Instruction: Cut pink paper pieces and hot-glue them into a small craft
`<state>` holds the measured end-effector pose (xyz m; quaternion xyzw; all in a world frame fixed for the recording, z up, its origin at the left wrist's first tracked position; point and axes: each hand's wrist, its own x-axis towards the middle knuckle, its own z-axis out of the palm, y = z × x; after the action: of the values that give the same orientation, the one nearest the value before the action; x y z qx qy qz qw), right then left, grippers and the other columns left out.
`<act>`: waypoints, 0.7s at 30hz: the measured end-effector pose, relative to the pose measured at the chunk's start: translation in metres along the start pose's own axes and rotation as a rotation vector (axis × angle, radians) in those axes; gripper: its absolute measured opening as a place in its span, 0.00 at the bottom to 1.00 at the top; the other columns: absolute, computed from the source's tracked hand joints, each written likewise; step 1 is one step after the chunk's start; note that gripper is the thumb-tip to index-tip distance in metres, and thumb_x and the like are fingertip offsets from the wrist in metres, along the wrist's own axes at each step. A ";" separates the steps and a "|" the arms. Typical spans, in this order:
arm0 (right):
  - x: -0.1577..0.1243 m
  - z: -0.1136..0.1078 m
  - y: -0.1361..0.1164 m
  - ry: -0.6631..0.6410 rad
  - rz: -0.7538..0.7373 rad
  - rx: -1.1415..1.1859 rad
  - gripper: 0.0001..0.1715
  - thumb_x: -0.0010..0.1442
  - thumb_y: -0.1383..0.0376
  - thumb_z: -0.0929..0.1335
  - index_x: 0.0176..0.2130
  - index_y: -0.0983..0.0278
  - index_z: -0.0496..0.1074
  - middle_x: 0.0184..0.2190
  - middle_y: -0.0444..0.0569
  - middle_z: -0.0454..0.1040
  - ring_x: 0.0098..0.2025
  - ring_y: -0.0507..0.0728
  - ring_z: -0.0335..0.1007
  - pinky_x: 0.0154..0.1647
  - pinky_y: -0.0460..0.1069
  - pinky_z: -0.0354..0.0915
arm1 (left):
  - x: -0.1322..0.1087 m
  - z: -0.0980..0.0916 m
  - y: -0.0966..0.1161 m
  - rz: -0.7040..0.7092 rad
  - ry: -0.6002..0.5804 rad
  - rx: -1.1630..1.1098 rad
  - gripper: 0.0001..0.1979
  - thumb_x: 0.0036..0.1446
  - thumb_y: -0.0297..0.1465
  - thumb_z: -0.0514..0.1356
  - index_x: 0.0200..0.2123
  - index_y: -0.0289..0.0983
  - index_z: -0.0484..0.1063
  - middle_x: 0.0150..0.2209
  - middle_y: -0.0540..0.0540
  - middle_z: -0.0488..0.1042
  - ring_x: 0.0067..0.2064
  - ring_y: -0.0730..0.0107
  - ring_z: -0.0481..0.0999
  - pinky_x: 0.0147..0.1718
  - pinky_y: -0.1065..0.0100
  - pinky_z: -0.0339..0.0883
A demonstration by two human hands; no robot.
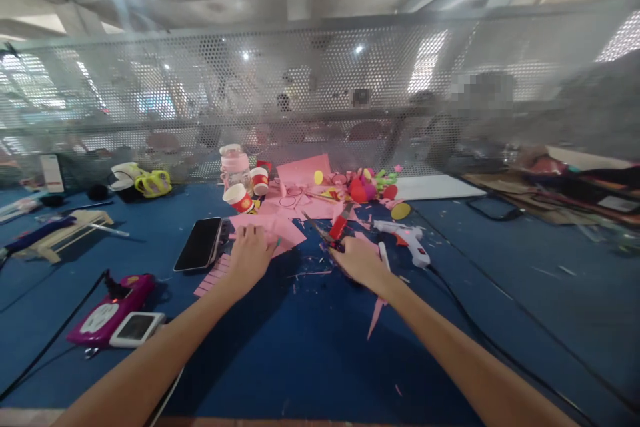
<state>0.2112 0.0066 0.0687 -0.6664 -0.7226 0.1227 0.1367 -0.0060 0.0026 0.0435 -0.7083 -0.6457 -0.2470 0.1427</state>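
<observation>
My right hand (357, 260) is closed around the handles of a pair of scissors (317, 227), whose blades point away to the upper left. My left hand (250, 253) has its fingers curled over a sheet of pink paper (290, 233); the fingertips are partly hidden. Below that hand, a piece of pink paper with lines (213, 277) lies on the table. A red object (340, 221) lies just beyond the scissors. Beside my right hand is a white glue gun (407, 237). Pink scraps (376, 317) lie near my right wrist.
A phone (199, 243) lies left of my left hand. Paper cups (238, 198) and a clear bottle (235, 167) stand behind it. Colourful craft pieces (367, 188) are heaped at the back. A purple power box (113, 310) sits at left. The glue gun's cable (465, 310) runs right.
</observation>
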 end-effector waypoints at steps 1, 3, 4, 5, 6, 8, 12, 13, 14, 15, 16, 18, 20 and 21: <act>-0.002 0.001 -0.001 0.003 -0.008 -0.010 0.22 0.54 0.52 0.60 0.27 0.67 0.70 0.24 0.54 0.72 0.29 0.57 0.69 0.24 0.46 0.55 | 0.006 -0.001 0.004 0.018 0.005 0.046 0.17 0.53 0.39 0.53 0.36 0.29 0.68 0.39 0.33 0.69 0.44 0.49 0.65 0.40 0.55 0.60; -0.005 0.004 -0.003 0.031 -0.034 -0.031 0.20 0.53 0.54 0.61 0.28 0.67 0.70 0.25 0.54 0.73 0.30 0.57 0.70 0.25 0.46 0.56 | 0.027 0.000 0.013 0.062 0.055 0.058 0.18 0.53 0.38 0.52 0.41 0.29 0.66 0.43 0.33 0.66 0.48 0.49 0.62 0.45 0.55 0.57; -0.006 0.006 -0.004 0.058 -0.033 -0.047 0.19 0.53 0.55 0.62 0.29 0.67 0.70 0.26 0.54 0.73 0.31 0.58 0.70 0.26 0.46 0.56 | 0.042 0.002 0.017 0.105 0.070 0.052 0.18 0.54 0.37 0.52 0.42 0.29 0.65 0.45 0.33 0.64 0.50 0.49 0.59 0.48 0.55 0.54; -0.007 0.009 -0.006 0.087 -0.023 -0.066 0.18 0.53 0.56 0.62 0.30 0.68 0.70 0.28 0.55 0.73 0.33 0.59 0.70 0.27 0.46 0.57 | 0.059 0.005 0.021 0.134 0.069 0.037 0.18 0.54 0.36 0.53 0.43 0.29 0.64 0.47 0.33 0.62 0.52 0.49 0.57 0.49 0.55 0.53; -0.008 0.011 -0.007 0.118 -0.007 -0.084 0.18 0.52 0.56 0.62 0.32 0.69 0.70 0.29 0.56 0.73 0.34 0.59 0.70 0.28 0.47 0.58 | 0.077 0.010 0.026 0.135 0.041 0.018 0.16 0.54 0.34 0.53 0.43 0.29 0.64 0.47 0.33 0.62 0.52 0.50 0.57 0.49 0.55 0.53; -0.010 0.016 -0.009 0.155 -0.007 -0.117 0.17 0.53 0.58 0.63 0.35 0.70 0.69 0.32 0.57 0.72 0.35 0.60 0.70 0.30 0.48 0.59 | 0.112 0.023 0.033 0.079 -0.055 -0.032 0.15 0.54 0.31 0.52 0.43 0.29 0.64 0.47 0.33 0.62 0.53 0.50 0.56 0.48 0.55 0.54; -0.016 0.022 -0.011 0.195 -0.050 -0.190 0.17 0.55 0.61 0.62 0.39 0.72 0.67 0.35 0.61 0.69 0.35 0.60 0.69 0.34 0.50 0.61 | 0.161 0.057 0.038 0.065 -0.134 -0.092 0.16 0.53 0.30 0.55 0.44 0.28 0.64 0.46 0.35 0.65 0.51 0.55 0.61 0.47 0.55 0.58; -0.017 0.023 -0.011 0.199 -0.066 -0.203 0.17 0.55 0.62 0.62 0.39 0.73 0.67 0.35 0.61 0.69 0.36 0.60 0.69 0.35 0.50 0.61 | 0.167 0.065 0.037 0.058 -0.155 -0.114 0.16 0.54 0.32 0.55 0.45 0.30 0.64 0.46 0.38 0.66 0.49 0.58 0.64 0.45 0.55 0.60; -0.018 0.023 -0.011 0.203 -0.077 -0.215 0.16 0.55 0.62 0.62 0.39 0.73 0.67 0.35 0.61 0.69 0.36 0.61 0.68 0.35 0.51 0.61 | 0.171 0.071 0.036 0.047 -0.174 -0.138 0.16 0.55 0.34 0.54 0.46 0.33 0.63 0.47 0.42 0.66 0.45 0.63 0.68 0.42 0.56 0.64; -0.019 0.022 -0.011 0.206 -0.086 -0.226 0.16 0.55 0.62 0.62 0.38 0.72 0.67 0.35 0.61 0.69 0.37 0.62 0.68 0.35 0.51 0.61 | 0.173 0.077 0.034 0.040 -0.189 -0.169 0.17 0.56 0.34 0.53 0.47 0.33 0.63 0.46 0.41 0.66 0.43 0.64 0.69 0.40 0.58 0.66; -0.020 0.022 -0.010 0.210 -0.094 -0.237 0.15 0.55 0.63 0.62 0.38 0.72 0.68 0.34 0.61 0.69 0.37 0.62 0.67 0.36 0.52 0.61 | 0.174 0.081 0.032 0.028 -0.199 -0.203 0.16 0.56 0.34 0.53 0.47 0.34 0.63 0.46 0.42 0.66 0.43 0.65 0.69 0.40 0.58 0.66; -0.020 0.022 -0.009 0.214 -0.108 -0.253 0.15 0.54 0.63 0.62 0.37 0.72 0.68 0.34 0.61 0.69 0.37 0.63 0.67 0.35 0.53 0.62 | 0.174 0.086 0.028 0.004 -0.198 -0.280 0.17 0.56 0.34 0.54 0.47 0.34 0.63 0.46 0.42 0.66 0.43 0.65 0.69 0.40 0.58 0.66; -0.019 0.023 -0.009 0.222 -0.124 -0.258 0.14 0.55 0.63 0.62 0.37 0.72 0.68 0.34 0.61 0.69 0.36 0.63 0.67 0.35 0.53 0.62 | 0.173 0.087 0.026 -0.018 -0.178 -0.378 0.16 0.55 0.34 0.54 0.47 0.34 0.63 0.46 0.43 0.66 0.44 0.64 0.69 0.40 0.58 0.66; -0.019 0.023 -0.009 0.227 -0.128 -0.257 0.15 0.55 0.62 0.62 0.37 0.72 0.67 0.34 0.61 0.69 0.36 0.62 0.67 0.34 0.52 0.62 | 0.172 0.086 0.025 -0.028 -0.168 -0.414 0.16 0.55 0.34 0.54 0.47 0.34 0.63 0.46 0.43 0.66 0.44 0.64 0.69 0.40 0.58 0.66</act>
<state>0.1961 -0.0124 0.0494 -0.6407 -0.7531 -0.0558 0.1386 0.0403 0.1893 0.0667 -0.7314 -0.6009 -0.3162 -0.0634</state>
